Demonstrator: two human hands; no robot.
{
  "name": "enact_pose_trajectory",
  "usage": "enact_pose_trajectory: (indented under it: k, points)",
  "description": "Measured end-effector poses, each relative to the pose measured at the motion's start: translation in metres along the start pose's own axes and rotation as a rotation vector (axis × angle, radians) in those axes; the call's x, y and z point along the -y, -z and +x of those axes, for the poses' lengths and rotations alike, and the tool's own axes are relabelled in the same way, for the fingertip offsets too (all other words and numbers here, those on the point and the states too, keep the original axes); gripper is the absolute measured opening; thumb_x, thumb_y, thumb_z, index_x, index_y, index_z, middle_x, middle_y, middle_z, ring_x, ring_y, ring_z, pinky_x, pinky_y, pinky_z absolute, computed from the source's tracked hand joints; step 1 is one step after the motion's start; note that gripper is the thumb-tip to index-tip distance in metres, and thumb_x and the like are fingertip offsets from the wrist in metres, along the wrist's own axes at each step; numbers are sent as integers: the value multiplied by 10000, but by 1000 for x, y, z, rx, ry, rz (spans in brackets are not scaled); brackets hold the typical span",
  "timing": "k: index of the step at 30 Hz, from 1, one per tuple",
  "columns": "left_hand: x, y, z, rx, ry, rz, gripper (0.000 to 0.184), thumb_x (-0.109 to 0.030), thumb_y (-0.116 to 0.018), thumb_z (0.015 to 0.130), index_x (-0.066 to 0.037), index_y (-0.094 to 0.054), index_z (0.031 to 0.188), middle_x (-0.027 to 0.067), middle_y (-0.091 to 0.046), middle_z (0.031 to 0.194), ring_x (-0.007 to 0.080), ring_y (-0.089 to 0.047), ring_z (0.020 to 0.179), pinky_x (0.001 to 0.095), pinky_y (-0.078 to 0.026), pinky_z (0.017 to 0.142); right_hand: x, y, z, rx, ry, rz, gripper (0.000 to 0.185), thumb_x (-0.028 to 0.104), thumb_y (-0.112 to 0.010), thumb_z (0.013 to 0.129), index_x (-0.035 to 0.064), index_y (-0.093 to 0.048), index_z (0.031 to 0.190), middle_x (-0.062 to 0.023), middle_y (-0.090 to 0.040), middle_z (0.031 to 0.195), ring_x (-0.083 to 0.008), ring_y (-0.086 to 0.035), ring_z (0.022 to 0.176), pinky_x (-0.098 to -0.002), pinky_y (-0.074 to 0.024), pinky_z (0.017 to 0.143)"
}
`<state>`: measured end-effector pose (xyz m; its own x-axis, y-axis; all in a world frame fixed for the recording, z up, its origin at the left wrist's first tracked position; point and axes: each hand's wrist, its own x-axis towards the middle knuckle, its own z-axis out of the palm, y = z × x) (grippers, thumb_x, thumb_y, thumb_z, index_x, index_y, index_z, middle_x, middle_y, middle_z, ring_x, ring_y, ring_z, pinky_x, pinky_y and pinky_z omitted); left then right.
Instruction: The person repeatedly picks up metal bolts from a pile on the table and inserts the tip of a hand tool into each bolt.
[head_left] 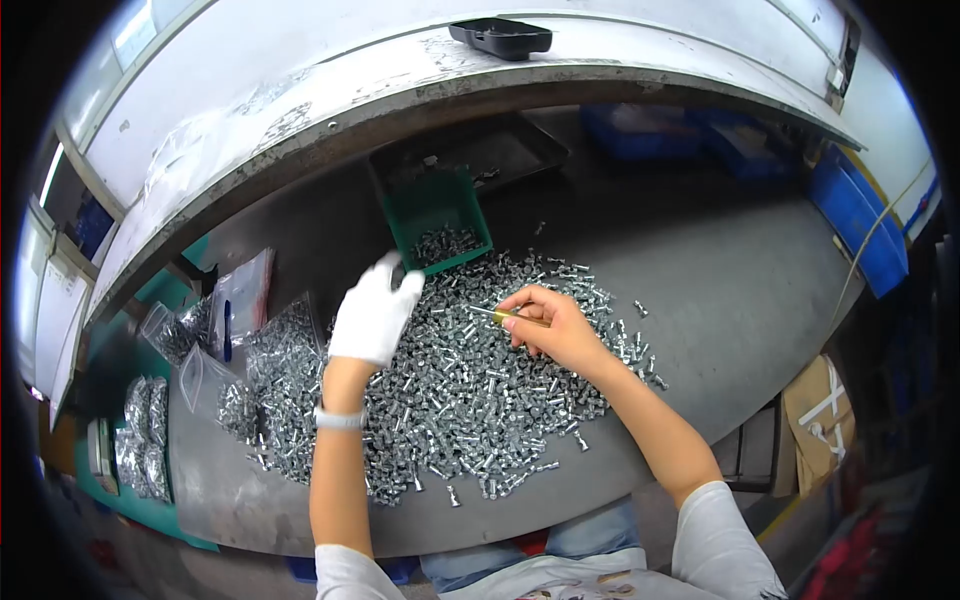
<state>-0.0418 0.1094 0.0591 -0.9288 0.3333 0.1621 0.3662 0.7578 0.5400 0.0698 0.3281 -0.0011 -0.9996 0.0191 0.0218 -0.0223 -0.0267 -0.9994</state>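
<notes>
Right hand (548, 325) pinches slim tool (499, 316) over far half of metal parts (470, 400), heaped on worktop (720, 350). Gloved left hand (378, 312) just near of green bin (402, 236); fingers blurred, grip can't be told. Step looks like picking through parts; next move calls for a steady tool tip.

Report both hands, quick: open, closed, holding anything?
White-gloved left hand: fingers parted but blurred; cannot tell whether it holds anything.
Bare right hand: closed, holding a slim silver-tipped tool with a yellow band.
</notes>
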Motion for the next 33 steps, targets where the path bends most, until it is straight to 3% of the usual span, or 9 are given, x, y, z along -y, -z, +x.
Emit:
enact_pose_trajectory:
  k: [3,7,15,19,23,25,27,30,33]
  points:
    - [34,-13,-30,74,-178,-4,390,-219,-573,922,-56,-602,1275,199,-647,1200,358,-610,1132,420,-483,967,-5,-4,-2,-15,83,-21,237,119,-705,896,44,-625,1106,2,-657,814,-38,-571,724,-208,-428,612]
    - [33,-21,-59,76,-419,102,342,-159,-632,873,-62,-632,1201,163,-655,1171,351,-581,1159,432,-471,1003,-4,-7,-4,21,24,-37,243,101,-707,880,43,-621,1100,18,-650,820,-27,-547,718,-214,-426,628]
    - [30,-38,-71,-47,-449,117,303,-186,-705,842,-57,-678,1116,133,-668,1141,359,-577,1167,451,-477,988,-3,-10,-3,1,-30,-66,238,106,-693,886,41,-625,1104,11,-663,789,-39,-559,699,-224,-423,618]
    - [27,-36,-78,-76,-399,189,284,-164,-714,840,-80,-696,1111,115,-676,1102,320,-595,1105,415,-480,965,-6,-11,-4,2,-15,-101,239,107,-682,897,44,-621,1119,7,-663,801,-40,-560,694,-225,-433,621]
    - [31,-35,-77,-122,-476,208,231,-159,-699,846,-82,-699,1064,106,-682,1007,311,-625,995,419,-507,875,-7,-13,-4,17,-6,-128,245,104,-668,913,37,-604,1140,14,-657,834,-16,-527,662,-191,-411,567]
    - [38,-33,-78,-174,-372,146,198,-160,-695,858,-94,-706,1044,106,-686,987,298,-637,953,401,-529,812,-7,-14,-4,19,1,-158,251,102,-668,911,35,-601,1144,13,-656,835,-16,-528,667,-193,-412,569]
    - [38,-28,-78,-177,-284,17,194,-153,-694,857,-92,-707,1041,107,-686,995,302,-638,942,406,-529,813,-7,-15,-6,17,-5,-150,260,109,-670,911,33,-601,1150,14,-656,844,-17,-534,683,-194,-414,575]
    - [38,-19,-82,-27,-320,22,230,-172,-727,812,-83,-707,1023,130,-669,1101,318,-621,1046,413,-514,901,-6,-16,-6,16,-30,-136,264,119,-663,916,36,-602,1159,9,-665,864,-17,-547,705,-192,-418,582]
    - [33,-13,-88,111,-336,57,316,-139,-783,734,-65,-642,1007,155,-605,1221,351,-560,1167,423,-469,999,0,-18,-7,-6,-79,-129,252,120,-682,898,36,-621,1128,-15,-680,842,-69,-619,777,-250,-465,685]
